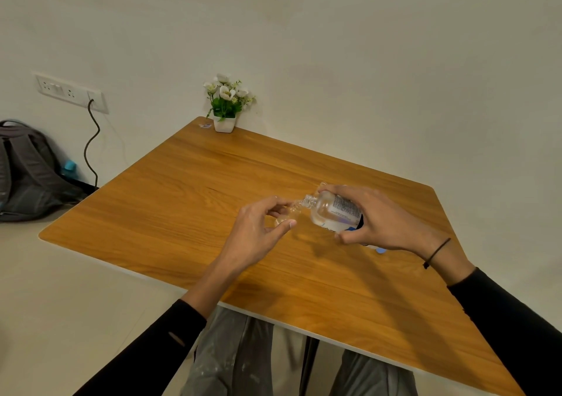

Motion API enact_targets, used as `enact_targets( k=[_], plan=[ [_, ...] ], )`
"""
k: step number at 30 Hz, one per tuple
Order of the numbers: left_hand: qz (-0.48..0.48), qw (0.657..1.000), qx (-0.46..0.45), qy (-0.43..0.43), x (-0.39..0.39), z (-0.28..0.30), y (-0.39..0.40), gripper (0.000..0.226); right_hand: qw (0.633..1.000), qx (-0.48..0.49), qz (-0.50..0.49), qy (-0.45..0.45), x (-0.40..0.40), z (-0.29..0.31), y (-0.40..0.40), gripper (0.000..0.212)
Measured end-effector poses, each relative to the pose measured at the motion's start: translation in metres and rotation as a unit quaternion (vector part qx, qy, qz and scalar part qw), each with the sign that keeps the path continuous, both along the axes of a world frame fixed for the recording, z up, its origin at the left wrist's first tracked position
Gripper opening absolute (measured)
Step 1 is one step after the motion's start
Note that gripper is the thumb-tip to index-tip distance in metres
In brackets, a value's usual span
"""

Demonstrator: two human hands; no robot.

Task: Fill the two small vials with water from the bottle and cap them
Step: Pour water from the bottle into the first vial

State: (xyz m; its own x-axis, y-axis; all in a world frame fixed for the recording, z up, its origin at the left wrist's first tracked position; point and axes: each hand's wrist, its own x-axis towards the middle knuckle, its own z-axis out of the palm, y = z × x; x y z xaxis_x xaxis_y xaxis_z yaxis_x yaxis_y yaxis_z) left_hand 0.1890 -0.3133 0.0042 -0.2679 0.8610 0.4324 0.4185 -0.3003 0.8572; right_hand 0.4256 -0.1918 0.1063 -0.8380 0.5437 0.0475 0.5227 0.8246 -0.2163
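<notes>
Wood-grain counter [188, 189] fills the middle of the frame, with a potted flower [226, 103] at its far corner and a backpack [27, 170] on the floor at left. Your left hand [258, 228] pinches a small vial [289, 213] at centre frame. Your right hand [383, 219] grips the bottle [331, 210], tilted, its open neck touching the vial's mouth. A blue cap [380, 250] lies just below that hand.

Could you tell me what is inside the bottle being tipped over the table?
The bottle, gripped by the right hand, holds clear liquid pooled along its lower side. The label and fingers cover the rest.
</notes>
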Motion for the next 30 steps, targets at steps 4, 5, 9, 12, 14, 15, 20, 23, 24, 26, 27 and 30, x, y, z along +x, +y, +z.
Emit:
enact_targets(
  k=[4,5,9,12,14,15,20,23,24,26,27,30],
  plan=[
    [-0.001,1.0,0.003,0.0,-0.0009,-0.0011,0.0004,0.04,1.0,0.005,-0.002,-0.004,-0.0007,-0.0005,0.0009,0.09],
    [0.0,1.0,0.004,0.001,-0.0011,-0.0011,0.0004,0.04,1.0,0.004,-0.001,-0.004,-0.0009,-0.0007,0.0014,0.089],
    [-0.004,1.0,0.003,-0.001,-0.0018,-0.0006,-0.0004,0.04,1.0,0.007,0.003,-0.004,-0.002,-0.0015,0.0024,0.088],
    [-0.001,1.0,0.005,-0.003,-0.0027,-0.0009,-0.0003,0.04,1.0,0.009,0.002,-0.005,-0.0023,-0.0027,0.0036,0.088],
    [0.0,1.0,0.004,-0.002,-0.0026,-0.0004,-0.0005,0.04,1.0,0.007,0.004,-0.005,-0.0027,-0.0028,0.0044,0.087],
    [0.001,1.0,0.005,0.0,-0.0027,-0.0003,-0.0005,0.04,1.0,0.006,0.005,-0.005,-0.003,-0.0022,0.0043,0.087],
    [0.004,1.0,0.002,0.004,-0.0031,-0.0003,-0.0007,0.041,1.0,0.004,0.01,0.005,-0.0041,0.0016,0.0012,0.084],
    [0.006,1.0,0.003,0.007,-0.0027,-0.0008,-0.0006,0.041,1.0,0.006,0.011,0.008,-0.0049,0.0022,-0.0004,0.081],
    [0.006,1.0,0.001,0.007,-0.0028,-0.0007,-0.0009,0.042,1.0,0.007,0.01,0.007,-0.0052,0.0023,-0.0008,0.081],
    [0.006,1.0,0.0,0.005,-0.0027,-0.0007,-0.0012,0.041,1.0,0.007,0.011,0.006,-0.0051,0.0027,-0.001,0.081],
    [0.005,1.0,0.0,0.004,-0.0028,-0.0005,-0.0012,0.041,1.0,0.005,0.01,0.006,-0.0052,0.0032,-0.0009,0.081],
    [0.005,1.0,0.004,0.0,-0.0023,0.0012,-0.0014,0.041,1.0,0.007,0.006,0.004,-0.0061,0.005,-0.0011,0.083]
  ],
)
